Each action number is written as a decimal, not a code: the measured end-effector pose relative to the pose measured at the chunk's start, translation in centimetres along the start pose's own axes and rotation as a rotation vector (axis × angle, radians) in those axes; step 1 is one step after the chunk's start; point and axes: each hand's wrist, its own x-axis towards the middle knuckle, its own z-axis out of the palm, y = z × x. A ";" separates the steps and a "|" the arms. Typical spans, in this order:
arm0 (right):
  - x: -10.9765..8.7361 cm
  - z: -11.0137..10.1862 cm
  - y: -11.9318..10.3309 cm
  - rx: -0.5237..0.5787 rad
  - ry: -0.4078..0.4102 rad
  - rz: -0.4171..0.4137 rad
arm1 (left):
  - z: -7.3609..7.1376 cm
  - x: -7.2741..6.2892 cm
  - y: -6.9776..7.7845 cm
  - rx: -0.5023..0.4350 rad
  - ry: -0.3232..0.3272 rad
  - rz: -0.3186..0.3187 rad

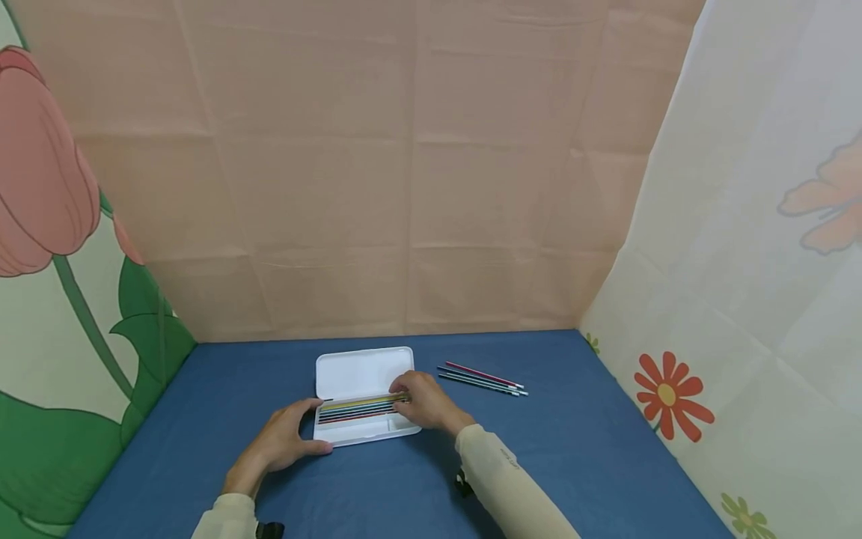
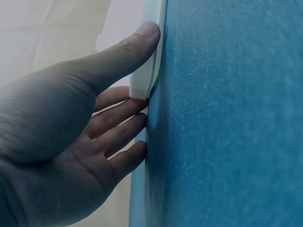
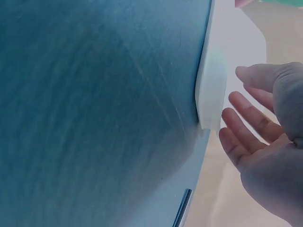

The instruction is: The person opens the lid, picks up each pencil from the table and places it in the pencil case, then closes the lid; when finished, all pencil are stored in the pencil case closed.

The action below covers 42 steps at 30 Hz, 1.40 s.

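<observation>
A white hinged pencil case (image 1: 357,432) lies open on the blue cloth, its lid (image 1: 364,372) tipped back. Several slim pencils (image 1: 357,413) lie side by side in its tray, a yellow pencil (image 1: 350,403) at the back. My left hand (image 1: 283,434) grips the case's left end, thumb at the front corner and fingers at the back. In the left wrist view its thumb (image 2: 135,42) lies along the case's edge. Over the right end hovers my right hand (image 1: 427,403), thumb and forefinger parted around the yellow pencil's end. The right wrist view shows its fingers (image 3: 251,123) loosely bent beside the case's wall.
Several loose pencils (image 1: 481,379), one of them red, lie on the blue cloth (image 1: 377,486) right of the case. A tan backdrop (image 1: 404,187) rises behind the table, with flower-printed curtains (image 1: 727,299) at both sides.
</observation>
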 end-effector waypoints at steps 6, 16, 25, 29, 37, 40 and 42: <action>-0.7 -0.5 0.1 0.029 -0.005 0.011 | 0.1 -0.1 -0.1 -0.009 0.000 -0.006; -2.3 -1.9 1.3 0.002 0.034 -0.017 | 0.1 0.0 -0.3 -0.016 -0.001 -0.013; -4.2 -3.5 3.0 0.025 0.060 0.025 | 0.1 0.0 -0.1 -0.009 -0.003 -0.019; -4.9 -4.1 4.0 0.010 0.082 0.034 | 0.1 0.0 -0.1 -0.008 -0.003 -0.019; -6.3 -5.0 5.8 0.000 0.104 0.050 | 0.0 0.0 0.0 0.002 -0.001 -0.015; -6.9 -5.4 6.3 -0.009 0.106 0.077 | -0.1 -0.1 0.2 0.005 -0.005 -0.014; -7.3 -5.7 6.7 0.003 0.109 0.105 | -0.1 -0.1 0.1 0.008 -0.005 -0.012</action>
